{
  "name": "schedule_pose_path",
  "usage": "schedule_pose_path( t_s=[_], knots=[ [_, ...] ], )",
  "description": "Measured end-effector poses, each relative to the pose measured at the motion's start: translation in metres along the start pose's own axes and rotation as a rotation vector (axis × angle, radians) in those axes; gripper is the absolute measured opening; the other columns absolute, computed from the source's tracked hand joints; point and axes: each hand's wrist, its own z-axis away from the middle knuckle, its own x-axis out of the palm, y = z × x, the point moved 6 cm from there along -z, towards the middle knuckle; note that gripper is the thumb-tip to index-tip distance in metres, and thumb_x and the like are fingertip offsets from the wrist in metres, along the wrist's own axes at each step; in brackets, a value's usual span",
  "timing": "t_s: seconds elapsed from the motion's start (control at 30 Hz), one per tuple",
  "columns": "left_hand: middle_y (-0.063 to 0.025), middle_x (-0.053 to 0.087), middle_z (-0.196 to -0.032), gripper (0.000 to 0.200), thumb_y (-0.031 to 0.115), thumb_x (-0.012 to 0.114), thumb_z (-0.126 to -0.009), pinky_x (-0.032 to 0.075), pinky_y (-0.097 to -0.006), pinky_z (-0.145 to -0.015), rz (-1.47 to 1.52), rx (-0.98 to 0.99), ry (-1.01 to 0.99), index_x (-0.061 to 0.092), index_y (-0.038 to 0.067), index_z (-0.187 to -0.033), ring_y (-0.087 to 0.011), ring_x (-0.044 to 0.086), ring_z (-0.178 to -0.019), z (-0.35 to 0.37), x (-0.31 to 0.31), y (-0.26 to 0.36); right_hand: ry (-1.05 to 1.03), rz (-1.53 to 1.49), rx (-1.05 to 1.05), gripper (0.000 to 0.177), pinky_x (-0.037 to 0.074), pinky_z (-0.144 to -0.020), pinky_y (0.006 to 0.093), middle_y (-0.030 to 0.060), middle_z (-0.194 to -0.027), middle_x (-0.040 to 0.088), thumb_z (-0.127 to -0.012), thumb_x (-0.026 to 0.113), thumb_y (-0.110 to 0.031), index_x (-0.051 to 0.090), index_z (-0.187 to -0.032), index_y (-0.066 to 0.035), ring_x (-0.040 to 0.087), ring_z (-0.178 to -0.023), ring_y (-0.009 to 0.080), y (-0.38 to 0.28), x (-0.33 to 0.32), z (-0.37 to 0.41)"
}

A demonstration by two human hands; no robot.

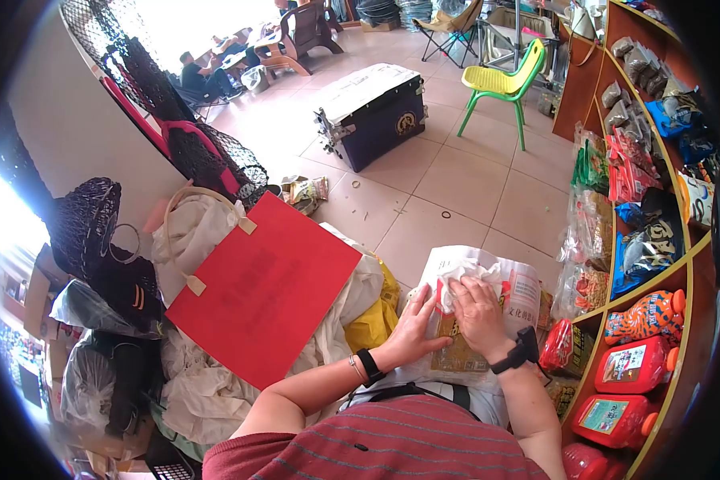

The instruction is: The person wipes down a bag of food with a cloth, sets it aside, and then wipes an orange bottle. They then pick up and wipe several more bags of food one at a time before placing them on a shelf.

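Observation:
On my lap lies a gold-and-clear plastic packet [462, 354], resting on a white printed sheet or bag [522, 290] with red and black lettering. My right hand [480, 310] presses a crumpled white tissue [454, 276] against the packet's upper part, its fingers bent over the tissue. Along the packet's left side rests my left hand [412, 326], fingers stretched and thumb apart, holding nothing. The packet's top part is hidden under the tissue and my right hand.
To my left, a red paper bag [264, 288] lies on white plastic bags [196, 384], beside a yellow bag [376, 312]. Shelves on the right hold packets and red bottles [634, 368]. Ahead stand a dark box [376, 120] and a green-yellow chair [504, 80]. A person [204, 78] sits far back.

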Motion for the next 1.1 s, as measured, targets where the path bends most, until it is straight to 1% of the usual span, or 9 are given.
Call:
schedule_pose_path(
  t_s=[0.1, 0.3, 0.43, 0.53, 0.57, 0.67, 0.73, 0.93, 1.1],
  knots=[
    [-0.0314, 0.017, -0.167, 0.108, 0.039, 0.089, -0.079, 0.028, -0.05, -0.125, -0.001, -0.011, -0.015, 0.03, -0.001, -0.16, -0.0462, 0.021, -0.156, 0.0, 0.0, 0.002, 0.028, 0.11, 0.089, 0.041, 0.043, -0.111, 0.0461, 0.0169, -0.132, 0.061, -0.094, 0.067, -0.012, 0.064, -0.134, -0.004, 0.056, -0.127, 0.0357, 0.015, -0.01, 0.019],
    [-0.0314, 0.017, -0.167, 0.109, 0.039, 0.089, -0.079, 0.028, -0.0492, -0.125, -0.009, -0.024, -0.033, 0.029, -0.002, -0.16, -0.0461, 0.022, -0.155, -0.001, 0.002, 0.002, 0.072, 0.074, 0.305, 0.046, 0.037, -0.118, 0.0496, 0.023, -0.138, 0.058, -0.097, 0.063, -0.012, 0.059, -0.141, 0.0, 0.052, -0.133, 0.0382, 0.031, -0.017, 0.043],
    [-0.0319, 0.018, -0.167, 0.109, 0.039, 0.089, -0.079, 0.028, -0.0489, -0.125, -0.009, -0.03, -0.042, 0.029, -0.003, -0.16, -0.0466, 0.022, -0.155, -0.002, 0.003, 0.001, -0.012, 0.103, 0.218, 0.048, 0.033, -0.122, 0.0507, 0.0213, -0.145, 0.056, -0.1, 0.059, -0.016, 0.055, -0.146, -0.002, 0.048, -0.141, 0.0368, 0.009, -0.004, 0.026],
    [-0.0322, 0.018, -0.167, 0.107, 0.037, 0.088, -0.079, 0.028, -0.0487, -0.125, 0.031, 0.015, -0.011, 0.03, -0.004, -0.159, -0.0459, 0.022, -0.156, -0.001, -0.001, 0.004, -0.073, 0.057, 0.04, 0.051, 0.031, -0.123, 0.0501, 0.0178, -0.146, 0.057, -0.096, 0.061, -0.017, 0.056, -0.146, -0.005, 0.047, -0.144, 0.034, -0.009, 0.006, 0.014],
    [-0.0322, 0.018, -0.167, 0.107, 0.037, 0.088, -0.079, 0.028, -0.0487, -0.125, 0.028, 0.016, -0.01, 0.03, -0.004, -0.159, -0.0459, 0.022, -0.156, -0.001, 0.001, 0.002, -0.07, 0.056, 0.039, 0.051, 0.031, -0.123, 0.0501, 0.0178, -0.146, 0.057, -0.096, 0.061, -0.017, 0.056, -0.146, -0.005, 0.047, -0.144, 0.034, -0.01, 0.007, 0.013],
    [-0.032, 0.019, -0.167, 0.104, 0.032, 0.089, -0.079, 0.029, -0.0486, -0.125, 0.024, -0.066, -0.096, 0.031, -0.004, -0.158, -0.0447, 0.022, -0.156, 0.001, 0.01, -0.012, -0.121, 0.007, -0.097, 0.053, 0.032, -0.122, 0.0499, 0.0164, -0.146, 0.058, -0.091, 0.061, -0.013, 0.059, -0.144, -0.006, 0.048, -0.144, 0.0326, -0.021, 0.012, 0.018],
    [-0.0316, 0.018, -0.167, 0.102, 0.029, 0.088, -0.078, 0.029, -0.0486, -0.125, 0.027, 0.04, -0.025, 0.032, -0.003, -0.157, -0.0439, 0.021, -0.157, 0.0, 0.004, -0.003, -0.147, -0.013, -0.09, 0.052, 0.033, -0.122, 0.0498, 0.0161, -0.146, 0.058, -0.091, 0.06, -0.012, 0.06, -0.143, -0.006, 0.048, -0.143, 0.0326, -0.024, 0.008, 0.029],
    [-0.0318, 0.016, -0.168, 0.107, 0.031, 0.089, -0.079, 0.029, -0.0477, -0.125, 0.035, -0.012, -0.045, 0.027, -0.001, -0.161, -0.0445, 0.021, -0.157, 0.001, 0.001, 0.0, -0.091, 0.037, -0.018, 0.049, 0.041, -0.114, 0.0469, 0.0129, -0.135, 0.061, -0.088, 0.061, -0.007, 0.065, -0.137, -0.005, 0.055, -0.132, 0.0298, -0.025, -0.011, 0.077],
    [-0.0315, 0.015, -0.168, 0.111, 0.035, 0.09, -0.079, 0.029, -0.0474, -0.125, 0.043, -0.03, -0.051, 0.025, 0.0, -0.162, -0.0448, 0.021, -0.157, 0.0, 0.002, 0.003, 0.008, 0.026, 0.104, 0.042, 0.044, -0.108, 0.0442, 0.0137, -0.132, 0.061, -0.09, 0.06, -0.002, 0.067, -0.132, -0.004, 0.057, -0.126, 0.0319, -0.007, -0.018, 0.081]
  ],
)
